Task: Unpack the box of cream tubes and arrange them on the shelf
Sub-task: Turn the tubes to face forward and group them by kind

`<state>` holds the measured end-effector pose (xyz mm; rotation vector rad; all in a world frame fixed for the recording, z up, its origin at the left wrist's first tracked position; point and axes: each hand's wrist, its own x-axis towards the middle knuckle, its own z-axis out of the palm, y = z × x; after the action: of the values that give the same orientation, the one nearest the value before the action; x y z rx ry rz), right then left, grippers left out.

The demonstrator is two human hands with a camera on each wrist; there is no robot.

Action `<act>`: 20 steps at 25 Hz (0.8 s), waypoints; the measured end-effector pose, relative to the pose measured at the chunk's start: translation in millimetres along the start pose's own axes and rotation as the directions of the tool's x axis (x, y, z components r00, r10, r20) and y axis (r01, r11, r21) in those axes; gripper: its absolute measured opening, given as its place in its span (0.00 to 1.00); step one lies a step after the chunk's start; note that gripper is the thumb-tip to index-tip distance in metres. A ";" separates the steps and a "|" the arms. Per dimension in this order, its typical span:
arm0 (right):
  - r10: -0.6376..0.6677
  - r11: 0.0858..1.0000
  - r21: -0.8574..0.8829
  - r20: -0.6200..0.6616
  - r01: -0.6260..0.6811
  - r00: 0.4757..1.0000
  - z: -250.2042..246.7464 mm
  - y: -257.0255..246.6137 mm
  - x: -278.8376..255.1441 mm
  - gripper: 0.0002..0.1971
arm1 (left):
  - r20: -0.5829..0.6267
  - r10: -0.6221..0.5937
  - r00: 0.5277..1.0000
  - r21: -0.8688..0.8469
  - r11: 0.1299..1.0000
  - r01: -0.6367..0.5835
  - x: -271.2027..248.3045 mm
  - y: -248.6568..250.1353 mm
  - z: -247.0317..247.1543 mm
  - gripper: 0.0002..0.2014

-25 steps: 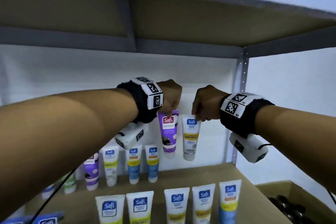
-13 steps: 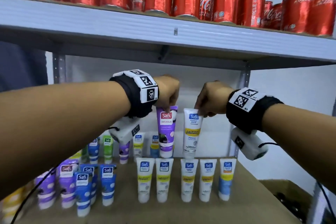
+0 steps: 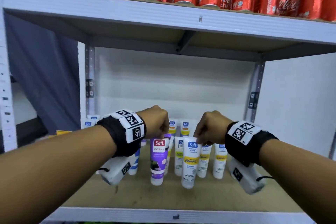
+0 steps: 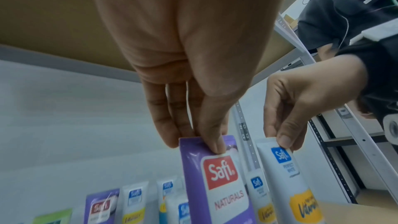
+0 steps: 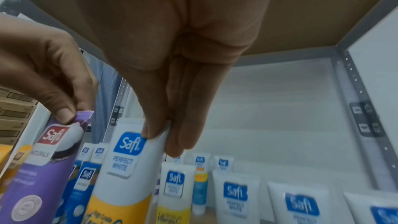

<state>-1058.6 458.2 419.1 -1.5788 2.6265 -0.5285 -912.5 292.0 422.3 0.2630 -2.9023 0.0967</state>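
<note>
The left hand is pinching the crimped top of the purple tube between thumb and fingers, and the right hand is pinching the top of the white tube the same way. Both tubes are hanging cap-down below the fingers, their caps at or just above the shelf; whether they are touching the board is hard to tell.

The risk is lying directly under the fingers. Each tube is tall, is being held only by a thin flat edge, and is going to be standing on a small cap, so letting go while it is tilting would probably tip it over. The purple tube is sitting very close to a white tube just behind it, so a fall there could be knocking the row of standing tubes beyond the fingers down like dominoes. The two held tubes are also near each other, and a sideways swing could be bumping one against the other.

Farther back, the tubes left of the left hand are being hidden by the wrist strap and its camera. The back row is showing only its tops, and the box is not in view.
</note>
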 end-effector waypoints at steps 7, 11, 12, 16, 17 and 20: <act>0.019 0.999 0.027 0.020 -0.020 1.000 42.5 12.6 -1.0 0.06 | 0.010 -0.047 0.999 -0.110 0.993 0.048 -15.3 -13.2 53.4 0.08; 0.006 1.000 0.024 0.004 -0.006 1.000 50.2 18.0 -3.6 0.05 | -0.022 -0.068 0.997 -0.187 0.980 0.063 -16.6 -12.8 69.0 0.07; -0.001 0.999 0.033 -0.002 0.001 1.000 51.5 18.2 -5.4 0.04 | -0.040 -0.069 0.997 -0.205 0.977 0.059 -16.7 -13.0 71.5 0.06; -0.011 0.993 0.121 -0.043 0.016 0.999 62.5 21.8 -14.4 0.10 | -0.094 -0.139 0.986 -0.340 0.935 0.100 -22.5 -21.5 87.8 0.05; 0.007 0.985 0.172 -0.073 0.006 0.997 67.3 24.5 -17.2 0.11 | -0.093 -0.165 0.982 -0.408 0.906 0.114 -25.9 -25.2 94.8 0.06; 0.081 0.917 0.398 -0.116 -0.028 0.990 87.6 29.5 -25.2 0.10 | -0.099 -0.231 0.968 -0.663 0.740 0.109 -38.0 -30.1 117.3 0.13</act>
<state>-1054.0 468.8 324.0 -1.3801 2.4279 -1.1122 -895.9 258.9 300.9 0.3634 -2.5147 -0.8725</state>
